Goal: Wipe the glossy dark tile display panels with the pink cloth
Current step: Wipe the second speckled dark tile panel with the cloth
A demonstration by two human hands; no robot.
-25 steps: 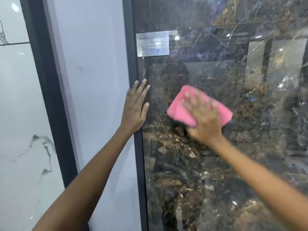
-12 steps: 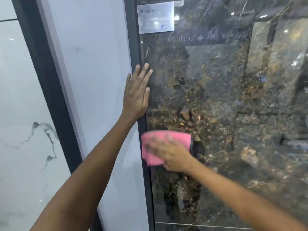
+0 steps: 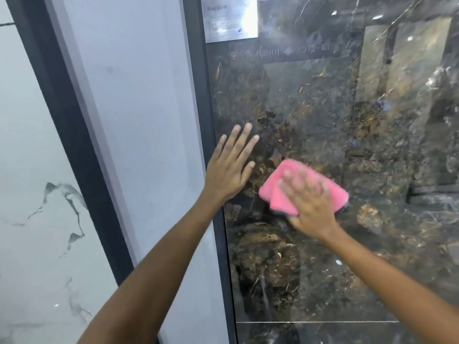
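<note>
1. Pink cloth (image 3: pixel 285 192) flat on dark panel (image 3: pixel 347 120), pinned under right hand (image 3: pixel 310 207); sits just right of left hand (image 3: pixel 229 170), a narrow strip of panel between them.
2. Right hand: fingers straight, spread over cloth's middle, pressing it to the panel; not curled round it. Blurred.
3. Left hand: released, fingers straight and slightly fanned, palm flat against panel's left edge, heel overlapping dark frame (image 3: pixel 206 108). Holds nothing.
4. Cloth: folded, layered edges showing at lower left; fuzzy nap; thin grey-dark edge along the bottom. Sticks out past right hand on left, top and right sides.
5. Panel: glossy, dark brown-black marble pattern with gold-brown patches and pale veins; carries reflections of room lights and mirrored lettering near the top. Horizontal joint line low down.
6. Label (image 3: pixel 229 19), silver, stuck at panel's upper left corner, well above both hands; print too blurred to read.
7. Left of frame: plain pale panel (image 3: pixel 136 120), then a second dark frame (image 3: pixel 62 108), then white marble tile (image 3: pixel 29 194) with grey veins.
8. Count: one cloth, two hands, one dark panel, one label, two dark frames, one pale panel, one white tile.
</note>
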